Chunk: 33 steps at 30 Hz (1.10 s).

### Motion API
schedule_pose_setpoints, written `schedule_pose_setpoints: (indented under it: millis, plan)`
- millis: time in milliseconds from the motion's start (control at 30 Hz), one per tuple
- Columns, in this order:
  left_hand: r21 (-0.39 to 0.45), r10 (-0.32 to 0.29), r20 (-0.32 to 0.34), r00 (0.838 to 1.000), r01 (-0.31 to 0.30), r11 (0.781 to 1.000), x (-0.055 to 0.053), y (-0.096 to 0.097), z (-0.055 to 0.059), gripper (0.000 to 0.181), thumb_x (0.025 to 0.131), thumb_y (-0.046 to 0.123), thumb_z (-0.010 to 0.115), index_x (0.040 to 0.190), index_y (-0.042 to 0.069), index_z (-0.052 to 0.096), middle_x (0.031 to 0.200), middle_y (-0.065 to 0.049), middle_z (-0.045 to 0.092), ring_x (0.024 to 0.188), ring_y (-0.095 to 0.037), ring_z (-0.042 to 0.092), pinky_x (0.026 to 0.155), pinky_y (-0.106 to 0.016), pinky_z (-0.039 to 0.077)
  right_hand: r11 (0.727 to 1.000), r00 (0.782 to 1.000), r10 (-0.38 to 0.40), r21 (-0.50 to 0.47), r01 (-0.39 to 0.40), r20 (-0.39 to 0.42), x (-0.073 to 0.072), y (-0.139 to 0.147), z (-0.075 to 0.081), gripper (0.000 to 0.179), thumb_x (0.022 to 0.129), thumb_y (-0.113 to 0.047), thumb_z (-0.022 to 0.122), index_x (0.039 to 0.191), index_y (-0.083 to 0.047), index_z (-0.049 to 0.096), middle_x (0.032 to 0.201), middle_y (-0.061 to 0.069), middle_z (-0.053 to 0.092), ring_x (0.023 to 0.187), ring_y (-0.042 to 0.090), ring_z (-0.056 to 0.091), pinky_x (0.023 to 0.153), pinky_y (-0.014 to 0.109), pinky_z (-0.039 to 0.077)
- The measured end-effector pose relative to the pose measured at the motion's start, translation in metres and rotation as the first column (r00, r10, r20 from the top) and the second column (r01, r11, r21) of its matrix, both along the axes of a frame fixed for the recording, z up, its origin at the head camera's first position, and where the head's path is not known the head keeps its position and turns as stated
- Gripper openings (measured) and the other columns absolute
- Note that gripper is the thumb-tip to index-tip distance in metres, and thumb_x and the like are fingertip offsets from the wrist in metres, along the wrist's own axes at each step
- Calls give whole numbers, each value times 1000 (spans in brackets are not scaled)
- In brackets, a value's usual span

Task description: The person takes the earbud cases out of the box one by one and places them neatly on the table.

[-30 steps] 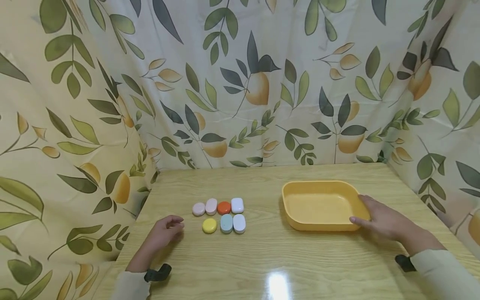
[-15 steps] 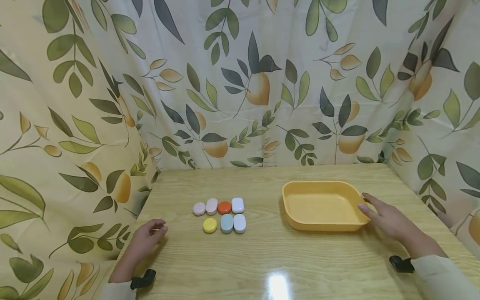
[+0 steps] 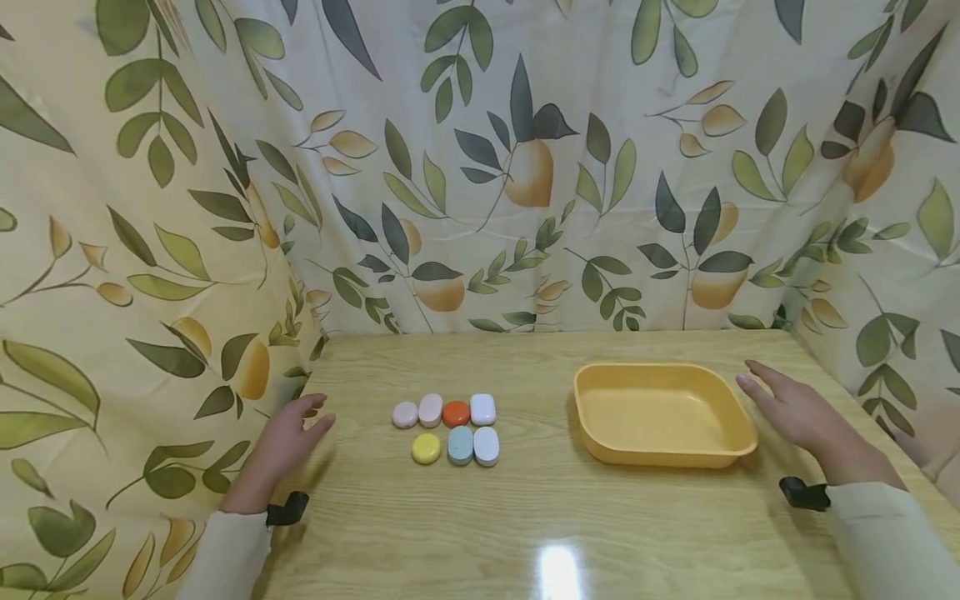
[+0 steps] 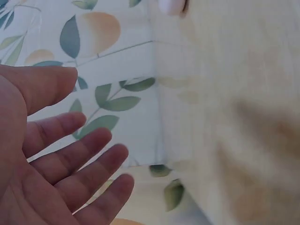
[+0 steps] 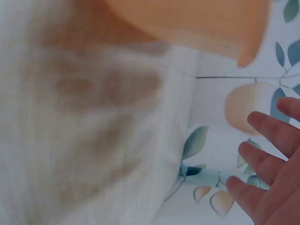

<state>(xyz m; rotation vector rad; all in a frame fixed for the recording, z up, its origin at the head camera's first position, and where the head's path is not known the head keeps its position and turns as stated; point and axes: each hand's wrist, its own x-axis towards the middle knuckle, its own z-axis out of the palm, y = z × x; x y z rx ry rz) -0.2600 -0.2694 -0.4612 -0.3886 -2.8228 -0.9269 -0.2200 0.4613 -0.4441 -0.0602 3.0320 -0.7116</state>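
Observation:
My left hand [image 3: 285, 446] hovers over the table's left side with its fingers spread and holds nothing. To its right lie several small, smooth, soap-like pieces in two rows. The back row has a pale pink round piece [image 3: 405, 414], a pink oval [image 3: 431, 410], a red round one [image 3: 455, 413] and a white square one [image 3: 483, 409]. In front are a yellow round piece [image 3: 426, 448], a blue-green oval [image 3: 461, 446] and a white oval [image 3: 486, 447]. My right hand [image 3: 806, 425], fingers extended, is just right of a yellow plastic tray [image 3: 660, 417], apart from it.
A wooden table [image 3: 450, 525] carries everything. A leaf-and-fruit patterned curtain [image 3: 480, 167] hangs behind it and along both sides. Bright glare [image 3: 558, 571] shows at the table's front. Both wrists wear a black strap mount.
My right hand has let go of the tray's right end and drawn away to the right. My left hand has moved left, away from the pieces, and its fingers have spread.

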Motion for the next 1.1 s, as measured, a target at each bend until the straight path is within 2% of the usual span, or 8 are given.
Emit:
schedule_pose_setpoints:
  millis: [133,333,533,833,933,1100]
  plan:
    - [-74,28,-49,998,-32,997,-7,3,9,51,100,29,58,136,-6,49,135,-28,49,121,-45,47,96,-60,41,1000,1000,1,20,-1,0,-4,2,9,74,106,-48,24,150,10,10,141,46,21,124,67,19,94,77,20]
    - [-71,61,-115,992,-69,995,-12,8,11,48,98,23,60,134,-6,50,136,-28,48,126,-45,42,101,-60,36,997,998,38,65,-35,-45,-6,-8,22,73,106,-46,27,149,11,13,140,48,21,127,65,16,98,76,16]
    - [-144,35,-119,992,-52,988,-13,18,3,48,97,22,61,133,-8,50,135,-31,47,126,-48,40,102,-61,35,991,993,79,116,-68,-88,-9,-25,27,73,106,-46,31,147,13,21,142,44,26,129,64,16,101,74,14]
    - [-200,20,-148,989,-49,978,-28,47,-8,51,95,26,64,133,-5,52,133,-28,51,122,-45,48,99,-58,41,982,994,61,184,-43,-95,-11,-46,19,80,104,-52,34,146,15,21,145,43,19,129,64,13,101,75,12]
    - [-271,-3,-173,985,-45,962,-30,60,-11,53,95,29,65,134,-5,52,133,-28,52,121,-44,49,99,-57,41,976,990,74,214,-47,-121,-10,-58,20,81,102,-53,39,145,14,26,145,42,20,130,63,13,103,74,10]
    - [-425,-59,-205,977,-35,904,-32,84,-7,61,95,38,64,138,-3,49,139,-28,46,129,-45,41,106,-59,33,961,970,115,271,-54,-214,-5,-74,23,77,101,-51,44,146,11,30,148,38,21,137,55,8,110,67,3]
